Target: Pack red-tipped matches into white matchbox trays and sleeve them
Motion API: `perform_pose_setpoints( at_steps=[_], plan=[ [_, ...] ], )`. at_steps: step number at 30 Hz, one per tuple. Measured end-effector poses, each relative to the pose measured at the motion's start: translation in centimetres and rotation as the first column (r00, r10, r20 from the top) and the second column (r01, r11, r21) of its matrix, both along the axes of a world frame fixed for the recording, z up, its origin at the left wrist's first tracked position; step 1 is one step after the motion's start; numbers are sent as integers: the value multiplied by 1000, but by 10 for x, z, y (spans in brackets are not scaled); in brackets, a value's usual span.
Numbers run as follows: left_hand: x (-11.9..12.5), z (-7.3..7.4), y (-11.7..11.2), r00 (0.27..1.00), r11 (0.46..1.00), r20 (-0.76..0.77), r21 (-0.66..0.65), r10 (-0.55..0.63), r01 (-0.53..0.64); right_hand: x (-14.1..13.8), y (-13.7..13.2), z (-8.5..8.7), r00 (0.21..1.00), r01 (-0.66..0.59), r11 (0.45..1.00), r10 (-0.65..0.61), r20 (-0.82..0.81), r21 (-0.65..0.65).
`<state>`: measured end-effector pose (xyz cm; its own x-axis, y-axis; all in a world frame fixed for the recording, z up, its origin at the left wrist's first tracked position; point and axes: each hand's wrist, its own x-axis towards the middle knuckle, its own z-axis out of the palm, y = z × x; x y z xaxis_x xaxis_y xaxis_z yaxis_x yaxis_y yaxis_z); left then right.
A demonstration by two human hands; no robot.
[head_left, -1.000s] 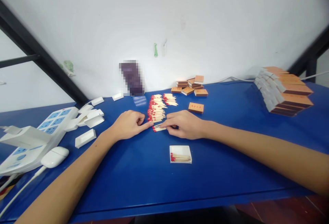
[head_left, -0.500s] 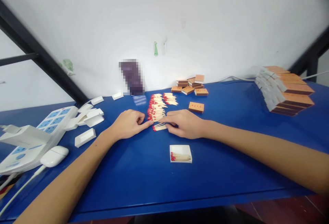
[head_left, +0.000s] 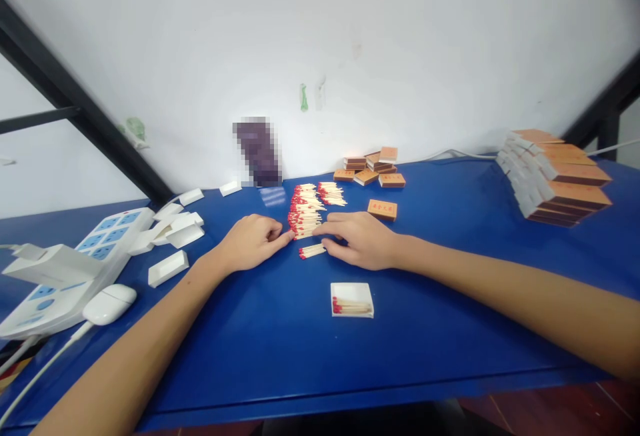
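Several red-tipped matches lie in a long pile [head_left: 305, 209] on the blue table. At its near left end, my left hand [head_left: 253, 241] touches the match heads with its thumb; the thumb is stretched out apart from the curled fingers. My right hand [head_left: 363, 241] rests at the stick ends, index finger on the pile and thumb lower, with a gap between them. A few separated matches [head_left: 312, 251] lie just below the pile, their stick ends by my right thumb. Closer to me, a white matchbox tray [head_left: 351, 288] holds several matches along its near side.
An orange matchbox [head_left: 383, 209] lies beyond my right hand, with more matchboxes [head_left: 367, 177] by the wall. A large stack of matchboxes [head_left: 575, 173] stands right. At left are white trays [head_left: 169, 268], a power strip [head_left: 107, 239] and a white case [head_left: 110, 304] on a cable.
The few matches below the pile have come slightly toward me, and a wider gap shows between them and the pile. Both hands have barely moved.
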<state>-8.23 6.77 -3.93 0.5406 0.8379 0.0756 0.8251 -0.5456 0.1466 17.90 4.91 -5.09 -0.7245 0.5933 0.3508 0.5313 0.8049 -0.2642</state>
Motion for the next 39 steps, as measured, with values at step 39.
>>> perform_pose_setpoints(
  at_steps=[39],
  plan=[
    [-2,0,1,1000,1000,-2,-13,2,-2,0,1,0,1000,12,1000,-11,24,-12]
  ],
)
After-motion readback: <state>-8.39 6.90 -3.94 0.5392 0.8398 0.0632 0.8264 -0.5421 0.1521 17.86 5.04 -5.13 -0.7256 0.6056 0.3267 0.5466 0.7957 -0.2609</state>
